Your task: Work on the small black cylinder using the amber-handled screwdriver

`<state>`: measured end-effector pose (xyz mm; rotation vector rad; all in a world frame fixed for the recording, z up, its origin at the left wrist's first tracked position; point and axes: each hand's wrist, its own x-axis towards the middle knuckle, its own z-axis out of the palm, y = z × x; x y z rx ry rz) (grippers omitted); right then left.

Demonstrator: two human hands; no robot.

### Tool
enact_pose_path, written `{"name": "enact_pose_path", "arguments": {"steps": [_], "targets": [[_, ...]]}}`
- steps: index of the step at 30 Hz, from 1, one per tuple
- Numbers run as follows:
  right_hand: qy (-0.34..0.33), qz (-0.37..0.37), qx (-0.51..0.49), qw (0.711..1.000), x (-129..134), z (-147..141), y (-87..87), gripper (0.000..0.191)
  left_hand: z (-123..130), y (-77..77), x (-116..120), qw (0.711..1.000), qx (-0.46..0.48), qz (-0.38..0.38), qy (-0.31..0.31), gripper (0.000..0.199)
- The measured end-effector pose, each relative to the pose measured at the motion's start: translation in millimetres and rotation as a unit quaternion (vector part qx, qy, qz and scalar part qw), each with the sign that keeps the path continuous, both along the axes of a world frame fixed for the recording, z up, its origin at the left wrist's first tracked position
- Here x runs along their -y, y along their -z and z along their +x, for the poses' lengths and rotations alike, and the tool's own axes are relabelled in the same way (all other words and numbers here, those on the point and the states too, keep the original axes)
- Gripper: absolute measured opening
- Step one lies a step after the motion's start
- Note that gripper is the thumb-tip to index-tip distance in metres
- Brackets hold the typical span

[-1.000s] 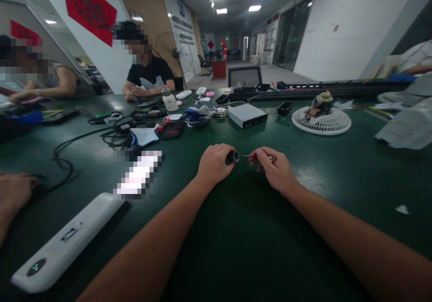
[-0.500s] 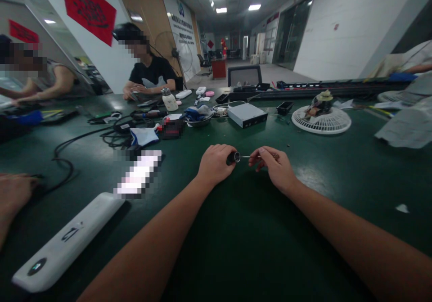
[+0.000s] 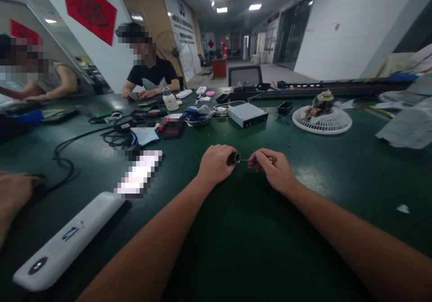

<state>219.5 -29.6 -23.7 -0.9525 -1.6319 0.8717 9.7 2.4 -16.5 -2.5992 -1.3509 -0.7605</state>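
Observation:
My left hand (image 3: pixel 215 165) is closed around a short black cylinder (image 3: pixel 232 159), whose round, silver-rimmed end faces right. Most of the cylinder's body is hidden by my fingers. In my right hand (image 3: pixel 275 169) is a slim screwdriver (image 3: pixel 244 160), pinched between thumb and fingers. Its thin metal shaft points left at the cylinder's rimmed end. Whether the tip touches or enters that end is too small to tell. The screwdriver's handle lies mostly behind my fingers. Both hands are just above the dark green table (image 3: pixel 249 230).
A long white device (image 3: pixel 67 243) and a lit, blurred screen (image 3: pixel 140 173) lie to the left. Beyond my hands are a grey box-shaped drive (image 3: pixel 247 114), a white fan grille (image 3: pixel 322 121), a small black tray (image 3: pixel 285 108) and tangled cables (image 3: pixel 116 133). Another person's hand (image 3: pixel 15 191) rests at far left.
The screwdriver's handle has shifted slightly within my right fingers, which have moved a little. My left hand and the cylinder stay put. The person across the table has moved their hands.

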Motion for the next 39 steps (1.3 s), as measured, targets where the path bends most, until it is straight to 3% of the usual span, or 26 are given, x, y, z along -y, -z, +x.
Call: {"name": "enact_pose_path", "arguments": {"steps": [3, 7, 11, 14, 16, 20, 23, 28, 32, 35, 39], "targets": [[0.008, 0.002, -0.011, 1.0, 2.0, 0.2, -2.1, 0.03, -0.1, -0.1, -0.1, 1.0, 0.003, 0.001, -0.006, 0.021], [0.0, 0.043, 0.062, 0.997, 4.9, -0.1, -4.2, 0.028, -0.2, 0.1, -0.4, 1.0, 0.0, 0.001, -0.003, 0.022], [-0.012, 0.005, -0.012, 1.0, 4.1, -1.0, -2.2, 0.028, 0.1, 0.3, -0.4, 1.0, -0.002, 0.003, -0.004, 0.022], [0.016, 0.024, 0.028, 0.999, 3.2, -0.9, -1.8, 0.027, 0.2, 0.2, -0.2, 1.0, 0.001, 0.003, -0.008, 0.022], [-0.002, 0.024, 0.047, 0.999, 3.2, -0.6, -2.2, 0.03, 0.3, 0.1, -0.1, 1.0, -0.001, -0.001, -0.004, 0.022], [-0.004, -0.005, -0.014, 1.0, 2.6, -0.3, -1.1, 0.029, 0.0, 0.5, -0.7, 1.0, -0.004, -0.003, -0.002, 0.022], [0.015, 0.007, 0.016, 1.0, 1.6, 0.3, 0.5, 0.029, -0.4, 1.5, -1.3, 1.0, -0.002, 0.001, -0.002, 0.023], [-0.017, -0.024, -0.018, 0.999, 2.0, -0.7, 0.1, 0.031, -0.4, 1.8, -1.3, 1.0, -0.001, 0.006, -0.002, 0.021], [-0.002, 0.0, 0.043, 0.999, 3.1, -2.1, -1.5, 0.03, 0.2, 0.7, -0.7, 1.0, -0.001, 0.003, -0.002, 0.019], [-0.039, -0.033, 0.0, 0.999, 0.9, -1.8, 0.5, 0.031, 0.6, -0.3, 0.0, 1.0, -0.005, 0.001, -0.001, 0.02], [-0.004, -0.029, -0.026, 0.999, -1.1, -0.7, 2.1, 0.028, 0.4, -0.9, 0.5, 1.0, 0.0, 0.001, -0.003, 0.022]]}}
